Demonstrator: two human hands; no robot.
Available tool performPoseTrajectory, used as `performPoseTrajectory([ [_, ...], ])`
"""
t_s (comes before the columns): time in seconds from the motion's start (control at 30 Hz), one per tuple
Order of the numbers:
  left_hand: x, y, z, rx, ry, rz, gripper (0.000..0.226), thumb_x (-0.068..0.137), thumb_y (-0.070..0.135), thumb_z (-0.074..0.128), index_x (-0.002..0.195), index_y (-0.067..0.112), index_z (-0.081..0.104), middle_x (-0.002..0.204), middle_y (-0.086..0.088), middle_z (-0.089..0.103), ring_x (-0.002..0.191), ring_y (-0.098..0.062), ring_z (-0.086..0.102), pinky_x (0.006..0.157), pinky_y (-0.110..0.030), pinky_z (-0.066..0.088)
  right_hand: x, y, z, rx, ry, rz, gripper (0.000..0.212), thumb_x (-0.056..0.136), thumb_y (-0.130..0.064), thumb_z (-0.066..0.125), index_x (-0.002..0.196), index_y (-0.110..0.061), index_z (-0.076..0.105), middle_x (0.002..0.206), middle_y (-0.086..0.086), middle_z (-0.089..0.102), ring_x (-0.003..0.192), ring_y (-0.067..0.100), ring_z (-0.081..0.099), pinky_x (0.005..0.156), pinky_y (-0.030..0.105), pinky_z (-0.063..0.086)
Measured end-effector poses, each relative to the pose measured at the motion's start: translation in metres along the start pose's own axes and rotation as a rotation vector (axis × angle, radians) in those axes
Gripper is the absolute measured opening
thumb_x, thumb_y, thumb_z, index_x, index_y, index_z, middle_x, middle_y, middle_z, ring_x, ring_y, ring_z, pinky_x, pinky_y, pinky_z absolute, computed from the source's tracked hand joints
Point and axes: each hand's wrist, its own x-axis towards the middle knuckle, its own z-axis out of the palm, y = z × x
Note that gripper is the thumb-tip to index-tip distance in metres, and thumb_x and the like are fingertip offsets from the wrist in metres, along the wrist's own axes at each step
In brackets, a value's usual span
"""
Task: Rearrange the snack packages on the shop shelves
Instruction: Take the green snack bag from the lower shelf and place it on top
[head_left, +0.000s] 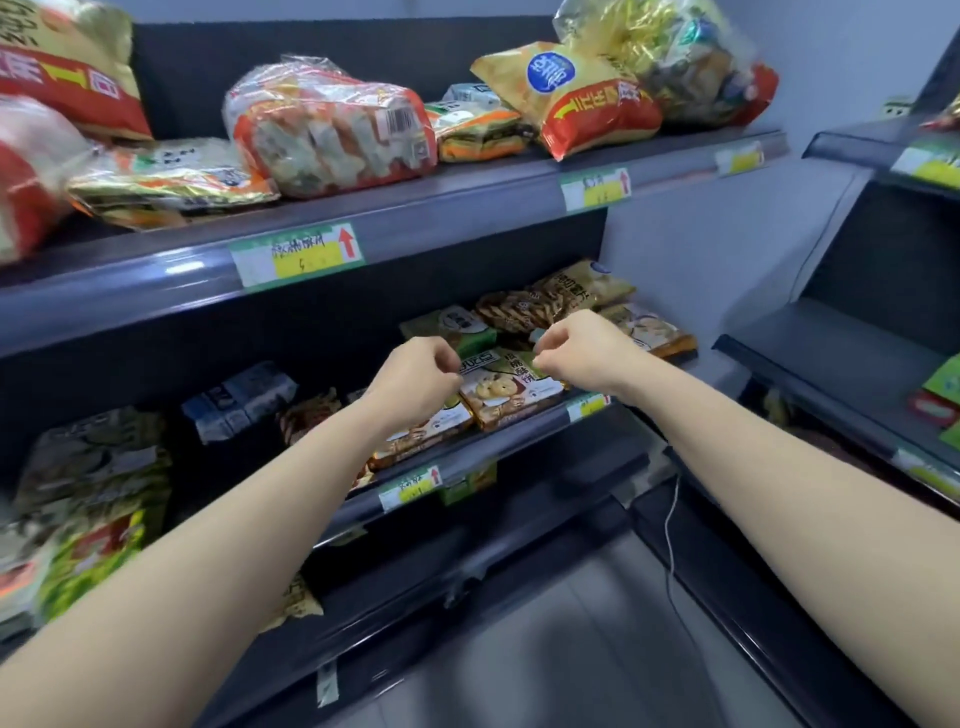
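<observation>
Both bare arms stretched forward to the middle shelf (519, 441) of a dark shop rack. Left hand (415, 376) and right hand (582, 345) side by side above a cookie package (511, 389), a flat pack printed with a round biscuit, lying at the shelf's front edge. Left fingers (449, 364) curled in, tips pinched at the package's upper left corner; right fingers (545, 348) curled likewise, pinched at its upper right edge. Whether the pack is lifted or resting flat: cannot tell.

Just behind it, a green package (452, 325), and to the right a brown striped biscuit pack (514, 309) with more beige packs beside it, near the shelf's right end. Left of the hands, partly hidden under the left forearm, another flat cookie pack (421, 436); farther left a blue-grey package (239, 400), then blurred green and grey bags.

On the top shelf (467, 218), a clear bag of orange-trimmed snacks (327, 127) in the middle, a yellow-and-red bag (576, 98) to the right leaning on a bulky clear bag, red-and-gold bags at far left. Price tags (298, 254) with red arrows clipped on the shelf fronts. Grey floor (597, 649) below.
</observation>
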Motion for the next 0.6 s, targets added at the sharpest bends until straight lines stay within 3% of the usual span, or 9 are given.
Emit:
performPoseTrajectory([
  [0.17,0.033,-0.030,0.019,-0.077,-0.016,-0.115,0.012,0.090,0.014,0.059,0.102,0.010,0.061,0.099,-0.006,0.061,0.090,-0.022,0.058,0.077,-0.031,0.045,0.039,0.009,0.030,0.022,-0.104,0.044,0.032,0.089,-0.018,0.060,0.118,-0.003,0.062,0.121,0.012,0.062,0.106,0.026,0.058,0.083,0.029,0.043],
  [0.3,0.069,-0.055,0.028,-0.122,0.016,-0.140,0.022,0.092,0.015,0.057,0.112,0.006,0.060,0.105,-0.009,0.061,0.093,-0.021,0.056,0.078,-0.028,0.042,0.076,0.011,0.049,0.146,-0.128,0.096,0.046,0.089,-0.017,0.061,0.131,-0.004,0.050,0.123,0.015,0.059,0.106,0.027,0.057,0.081,0.027,0.041],
  [0.4,0.104,-0.071,0.034,-0.126,0.026,-0.184,0.028,0.092,0.019,0.056,0.118,0.009,0.059,0.117,-0.010,0.061,0.105,-0.024,0.057,0.080,-0.025,0.041,0.107,0.012,0.063,0.284,-0.129,0.159,0.046,0.090,-0.014,0.061,0.132,0.000,0.049,0.109,0.012,0.058,0.097,0.021,0.054,0.081,0.028,0.042],
  [0.5,0.138,-0.088,0.042,-0.134,0.037,-0.207,0.027,0.092,0.018,0.057,0.117,0.009,0.059,0.120,-0.010,0.061,0.110,-0.025,0.057,0.086,-0.028,0.043,0.143,0.012,0.077,0.382,-0.156,0.205,0.038,0.089,-0.011,0.061,0.124,0.003,0.054,0.103,0.010,0.058,0.094,0.020,0.056,0.085,0.028,0.047],
  [0.53,0.149,-0.094,0.046,-0.134,0.044,-0.206,0.025,0.092,0.017,0.056,0.115,0.008,0.060,0.119,-0.010,0.062,0.110,-0.025,0.057,0.088,-0.030,0.044,0.155,0.013,0.082,0.388,-0.173,0.215,0.030,0.089,-0.011,0.060,0.116,0.001,0.059,0.102,0.013,0.060,0.089,0.019,0.057,0.081,0.025,0.048],
  [0.6,0.171,-0.108,0.053,-0.145,0.065,-0.190,0.022,0.092,0.014,0.057,0.112,0.005,0.061,0.115,-0.012,0.063,0.109,-0.027,0.058,0.091,-0.032,0.045,0.177,0.014,0.094,0.432,-0.198,0.257,0.008,0.091,-0.011,0.056,0.086,-0.013,0.061,0.088,0.010,0.059,0.064,0.010,0.055,0.056,0.014,0.047],
])
